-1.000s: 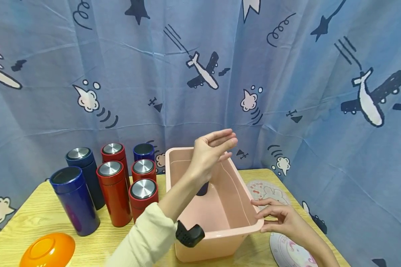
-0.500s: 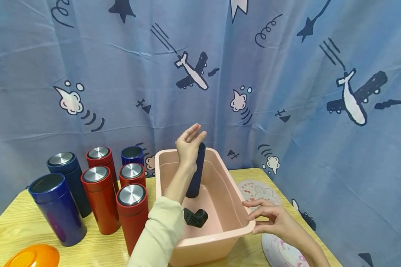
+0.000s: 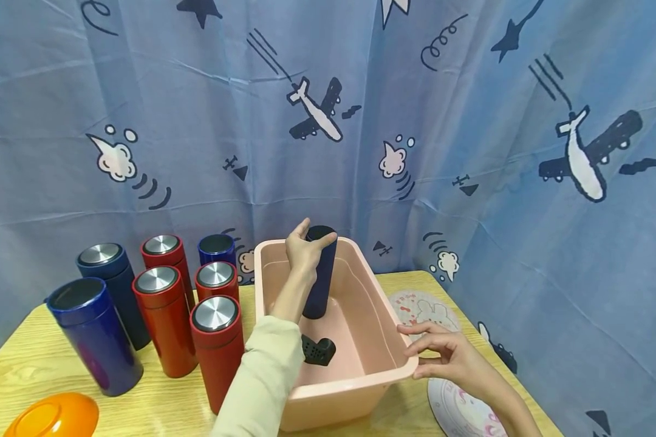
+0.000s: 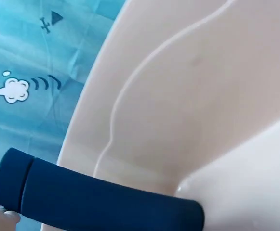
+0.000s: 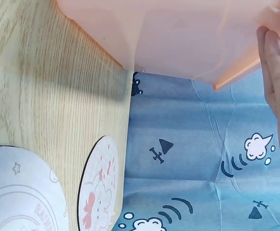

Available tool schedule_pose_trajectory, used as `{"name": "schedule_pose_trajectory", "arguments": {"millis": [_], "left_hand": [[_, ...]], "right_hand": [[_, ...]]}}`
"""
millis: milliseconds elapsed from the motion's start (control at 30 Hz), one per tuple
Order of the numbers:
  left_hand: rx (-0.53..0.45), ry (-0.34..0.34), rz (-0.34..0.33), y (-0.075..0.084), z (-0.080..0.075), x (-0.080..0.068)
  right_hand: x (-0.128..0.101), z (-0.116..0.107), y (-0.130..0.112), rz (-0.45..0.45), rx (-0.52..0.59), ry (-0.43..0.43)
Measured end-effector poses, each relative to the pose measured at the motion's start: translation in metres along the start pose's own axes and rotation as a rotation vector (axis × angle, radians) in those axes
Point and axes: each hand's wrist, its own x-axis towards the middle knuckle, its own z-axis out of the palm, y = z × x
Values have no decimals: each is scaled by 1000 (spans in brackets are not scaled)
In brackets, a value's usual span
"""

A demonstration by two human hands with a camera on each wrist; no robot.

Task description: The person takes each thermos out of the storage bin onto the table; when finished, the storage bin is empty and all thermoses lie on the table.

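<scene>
A dark blue thermos stands nearly upright inside the pink plastic tub. My left hand is at its top, thumb across the near side and a finger pointing up on the left. In the left wrist view, fingertips lie against the edge of the thermos cap, while another finger stays apart from it. The far fingers are hidden. My right hand holds the tub's right rim near the front corner. Its straight fingers show beside the rim in the right wrist view.
Left of the tub stand several red thermoses, with blue ones beside and behind. An orange bowl lies upside down at front left. Round printed mats lie right of the tub. A patterned curtain hangs behind the table.
My left hand has moved left, then its thumb and fingers have spread at the thermos top. More of the thermos shows. The right hand has kept its place on the tub rim.
</scene>
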Motion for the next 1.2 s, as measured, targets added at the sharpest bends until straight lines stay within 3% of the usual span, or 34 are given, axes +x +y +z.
{"name": "schedule_pose_trajectory", "arguments": {"millis": [400, 700, 933, 1200], "left_hand": [[84, 13, -54, -8, -3, 4], [140, -30, -115, -5, -3, 1], [188, 11, -98, -7, -2, 1], [420, -1, -69, 1, -2, -5]], "right_hand": [[0, 1, 0, -7, 2, -1], [1, 0, 1, -9, 4, -5], [2, 1, 1, -10, 9, -8], [1, 0, 2, 4, 18, -9]]}}
